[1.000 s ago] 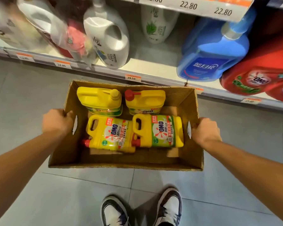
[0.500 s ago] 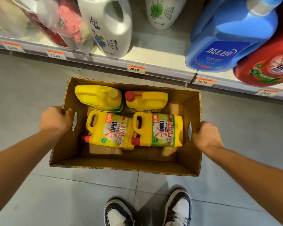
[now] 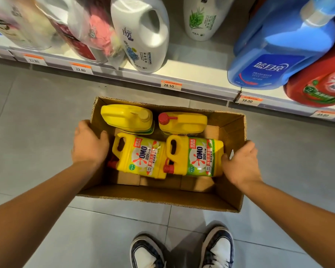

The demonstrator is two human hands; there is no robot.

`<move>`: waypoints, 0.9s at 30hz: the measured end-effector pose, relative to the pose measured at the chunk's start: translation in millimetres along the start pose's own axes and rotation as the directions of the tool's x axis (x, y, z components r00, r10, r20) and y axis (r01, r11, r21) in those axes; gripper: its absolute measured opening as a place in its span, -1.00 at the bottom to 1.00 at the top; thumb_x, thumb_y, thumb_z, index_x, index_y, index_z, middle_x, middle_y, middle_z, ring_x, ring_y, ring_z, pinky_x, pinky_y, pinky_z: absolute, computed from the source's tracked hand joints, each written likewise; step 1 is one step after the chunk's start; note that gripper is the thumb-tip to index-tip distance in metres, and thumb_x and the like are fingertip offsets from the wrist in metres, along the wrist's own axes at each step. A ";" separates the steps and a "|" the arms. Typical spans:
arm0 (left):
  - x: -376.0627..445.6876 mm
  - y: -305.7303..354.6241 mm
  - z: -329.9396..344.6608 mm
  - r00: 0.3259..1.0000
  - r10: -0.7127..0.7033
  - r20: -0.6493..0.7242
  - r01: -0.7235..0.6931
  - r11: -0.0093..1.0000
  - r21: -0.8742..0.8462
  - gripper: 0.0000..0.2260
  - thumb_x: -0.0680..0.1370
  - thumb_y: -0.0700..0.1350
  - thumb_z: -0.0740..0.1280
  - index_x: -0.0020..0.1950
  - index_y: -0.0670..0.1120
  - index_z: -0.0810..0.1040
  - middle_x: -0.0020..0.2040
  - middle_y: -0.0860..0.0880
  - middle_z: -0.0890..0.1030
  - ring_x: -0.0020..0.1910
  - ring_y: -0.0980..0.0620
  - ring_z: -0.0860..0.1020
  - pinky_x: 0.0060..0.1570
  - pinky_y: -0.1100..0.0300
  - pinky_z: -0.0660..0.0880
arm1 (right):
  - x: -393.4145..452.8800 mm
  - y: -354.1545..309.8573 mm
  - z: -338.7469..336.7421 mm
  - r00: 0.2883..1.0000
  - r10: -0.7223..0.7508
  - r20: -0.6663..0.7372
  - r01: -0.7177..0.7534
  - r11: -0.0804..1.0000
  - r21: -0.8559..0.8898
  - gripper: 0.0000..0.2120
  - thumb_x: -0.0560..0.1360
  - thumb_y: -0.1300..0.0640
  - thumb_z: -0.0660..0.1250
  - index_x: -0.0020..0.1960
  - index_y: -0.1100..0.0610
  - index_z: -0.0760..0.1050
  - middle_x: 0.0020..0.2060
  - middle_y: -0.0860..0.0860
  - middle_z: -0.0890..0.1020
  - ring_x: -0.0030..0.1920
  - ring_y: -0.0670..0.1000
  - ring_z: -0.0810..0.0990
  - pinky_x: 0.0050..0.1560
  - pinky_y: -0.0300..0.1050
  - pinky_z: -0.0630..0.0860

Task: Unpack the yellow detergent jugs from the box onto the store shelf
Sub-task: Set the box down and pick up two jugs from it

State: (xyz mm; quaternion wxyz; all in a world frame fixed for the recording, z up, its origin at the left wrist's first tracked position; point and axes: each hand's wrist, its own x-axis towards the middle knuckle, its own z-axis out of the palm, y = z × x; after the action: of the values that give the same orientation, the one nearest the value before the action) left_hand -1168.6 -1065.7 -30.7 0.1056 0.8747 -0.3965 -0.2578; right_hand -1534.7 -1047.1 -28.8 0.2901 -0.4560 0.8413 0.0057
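Observation:
An open cardboard box stands on the floor below the store shelf and holds several yellow detergent jugs. Two lie flat with their OMO labels up: the front left jug and the front right jug. Behind them are the back left jug and the back right jug, which has a red cap. My left hand rests over the box's left wall with its fingers apart. Spread over the right wall, my right hand has its thumb against the front right jug.
On the shelf stand a white jug, a white bottle, a blue jug, a red jug and bagged refills. A bare stretch of shelf lies between the white and blue jugs. My shoes are just behind the box.
The box has come down nearer the shelf foot. Both hands have left the side handle holes and shifted inward over the box walls, towards the jugs.

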 end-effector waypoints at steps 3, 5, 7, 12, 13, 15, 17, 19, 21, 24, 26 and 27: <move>-16.8 10.4 -5.0 0.951 0.288 -0.111 -0.259 0.941 0.220 -0.57 0.59 -0.03 0.33 0.43 -0.10 0.35 0.35 -0.16 0.46 0.31 -0.20 0.48 0.32 -0.17 0.36 | -12.0 -13.5 2.0 0.962 -0.198 -0.189 0.177 0.977 -0.123 -0.30 0.50 0.03 0.46 0.50 0.25 0.24 0.34 0.22 0.44 0.35 0.27 0.44 0.32 0.21 0.43; -23.5 15.2 -5.9 0.893 0.448 -0.049 -0.410 0.852 0.327 -0.66 0.60 -0.02 0.31 0.34 -0.08 0.43 0.27 -0.13 0.50 0.25 -0.17 0.50 0.28 -0.12 0.36 | -18.5 -25.8 0.5 0.929 -0.302 -0.214 0.281 0.952 -0.120 -0.39 0.52 0.00 0.44 0.47 0.19 0.32 0.33 0.15 0.46 0.32 0.19 0.46 0.30 0.11 0.43; -26.7 15.9 -1.7 0.864 0.497 0.081 -0.495 0.807 0.323 -0.75 0.60 0.00 0.30 0.24 -0.05 0.49 0.16 -0.09 0.55 0.14 -0.15 0.55 0.15 -0.07 0.41 | -22.0 -36.2 2.0 0.927 -0.349 -0.135 0.342 0.937 -0.070 -0.55 0.55 -0.03 0.42 0.36 0.11 0.43 0.23 0.05 0.50 0.20 0.07 0.53 0.18 -0.05 0.52; -33.9 12.0 18.4 0.798 0.507 0.326 -0.583 0.786 0.206 -0.70 0.56 0.01 0.38 0.26 -0.06 0.52 0.12 -0.05 0.58 -0.01 -0.12 0.61 -0.13 0.02 0.57 | -19.6 -56.3 33.1 0.874 -0.351 0.337 0.362 0.932 0.030 -0.71 0.61 0.01 0.34 0.27 0.11 0.53 0.18 0.06 0.58 0.13 0.05 0.58 0.04 -0.06 0.58; -34.4 11.3 21.9 0.803 0.483 0.349 -0.566 0.802 0.193 -0.67 0.57 0.02 0.37 0.29 -0.05 0.50 0.15 -0.04 0.57 0.02 -0.11 0.62 -0.10 -0.02 0.60 | -19.1 -59.6 41.1 0.853 -0.327 0.408 0.355 0.935 0.008 -0.67 0.60 0.01 0.34 0.32 0.11 0.52 0.20 0.08 0.58 0.15 0.06 0.58 0.02 -0.08 0.55; -33.6 9.5 31.5 0.801 0.457 0.387 -0.555 0.809 0.194 -0.63 0.57 0.05 0.36 0.34 -0.03 0.47 0.21 -0.02 0.55 0.11 -0.11 0.60 0.01 -0.08 0.61 | -17.9 -65.4 56.4 0.820 -0.307 0.483 0.361 0.933 -0.020 -0.60 0.58 0.00 0.35 0.37 0.13 0.49 0.25 0.09 0.56 0.17 0.09 0.58 0.03 -0.08 0.54; -32.1 7.0 41.0 0.794 0.442 0.417 -0.562 0.796 0.227 -0.58 0.58 0.06 0.35 0.40 -0.01 0.43 0.25 -0.01 0.52 0.18 -0.09 0.58 0.08 -0.07 0.59 | -15.8 -71.4 69.1 0.809 -0.321 0.492 0.378 0.926 -0.018 -0.57 0.57 0.00 0.37 0.37 0.15 0.48 0.27 0.10 0.54 0.20 0.12 0.57 0.14 0.00 0.58; -30.7 5.0 48.5 0.813 0.397 0.426 -0.536 0.796 0.280 -0.55 0.57 0.07 0.35 0.43 -0.01 0.41 0.28 -0.01 0.50 0.22 -0.08 0.56 0.13 -0.06 0.58 | -11.5 -77.0 80.1 0.811 -0.341 0.475 0.382 0.924 0.011 -0.55 0.54 0.00 0.40 0.37 0.16 0.47 0.27 0.11 0.53 0.23 0.14 0.56 0.21 0.04 0.55; -26.3 -2.1 56.5 0.861 0.310 0.404 -0.446 0.843 0.302 -0.53 0.56 0.06 0.35 0.44 -0.04 0.40 0.32 -0.04 0.48 0.25 -0.11 0.54 0.16 -0.09 0.56 | -7.6 -83.1 93.0 0.813 -0.355 0.462 0.379 0.924 0.044 -0.55 0.52 0.01 0.41 0.34 0.15 0.47 0.26 0.11 0.54 0.24 0.17 0.55 0.22 0.07 0.54; -16.1 -14.5 62.4 0.913 0.146 0.380 -0.255 0.933 0.254 -0.53 0.57 0.01 0.35 0.44 -0.09 0.40 0.32 -0.10 0.45 0.27 -0.18 0.51 0.18 -0.16 0.54 | -3.2 -88.9 111.9 0.823 -0.335 0.459 0.344 0.937 0.067 -0.50 0.49 0.01 0.41 0.37 0.15 0.41 0.27 0.13 0.54 0.25 0.22 0.56 0.21 0.13 0.56; -7.4 -22.6 64.6 0.928 0.065 0.367 -0.153 0.964 0.216 -0.58 0.59 -0.06 0.30 0.42 -0.13 0.38 0.32 -0.15 0.43 0.29 -0.23 0.49 0.22 -0.18 0.50 | -0.7 -91.5 123.1 0.836 -0.276 0.474 0.276 0.959 0.073 -0.43 0.49 0.01 0.40 0.43 0.15 0.33 0.27 0.16 0.56 0.25 0.26 0.58 0.20 0.16 0.59; -2.8 -27.1 65.5 0.933 0.030 0.358 -0.106 0.975 0.194 -0.60 0.60 -0.10 0.27 0.43 -0.15 0.38 0.34 -0.18 0.43 0.31 -0.24 0.47 0.25 -0.17 0.48 | 0.8 -93.2 127.4 0.841 -0.244 0.482 0.243 0.968 0.066 -0.40 0.49 0.01 0.38 0.45 0.15 0.29 0.26 0.17 0.57 0.24 0.27 0.58 0.19 0.16 0.59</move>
State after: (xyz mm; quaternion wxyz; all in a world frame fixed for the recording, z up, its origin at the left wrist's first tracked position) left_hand -1187.9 -1044.3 -95.6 -0.0514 0.8061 -0.4642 -0.3634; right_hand -1401.7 -1067.2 -111.4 0.4913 -0.5426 0.6763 0.0823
